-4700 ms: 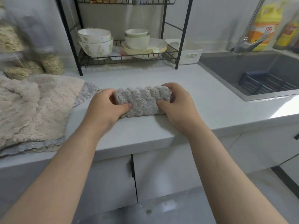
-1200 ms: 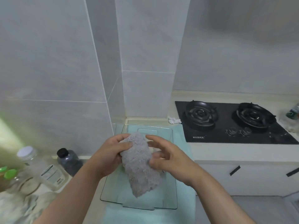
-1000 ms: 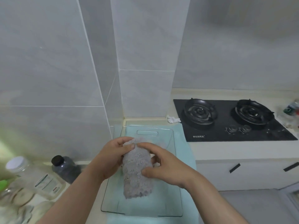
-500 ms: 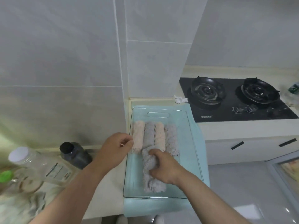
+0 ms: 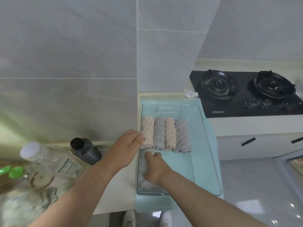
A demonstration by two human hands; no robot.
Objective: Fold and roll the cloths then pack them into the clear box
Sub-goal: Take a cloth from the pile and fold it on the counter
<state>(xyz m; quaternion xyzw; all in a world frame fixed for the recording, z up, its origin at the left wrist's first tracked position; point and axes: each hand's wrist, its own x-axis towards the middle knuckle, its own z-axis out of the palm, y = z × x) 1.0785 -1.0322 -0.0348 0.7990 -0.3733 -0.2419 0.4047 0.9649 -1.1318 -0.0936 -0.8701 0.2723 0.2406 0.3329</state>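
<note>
The right hand (image 5: pixel 155 168) is gripping the grey rolled cloth (image 5: pixel 148 184), tucking it into the clear box (image 5: pixel 168 109) near 4 packed rolls (image 5: pixel 165 133); the left hand (image 5: pixel 126 148), grip unclear, is probably bracing it.

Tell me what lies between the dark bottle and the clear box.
Head view: the left hand lies there over the counter, its fingers by the clear box's left wall.

Soft, even, diffuse light, no hard shadows. Glare spots on floor (image 5: pixel 246 203). Wide-angle bend at edges. My right hand (image 5: pixel 154 169) is motion-blurred.
</note>
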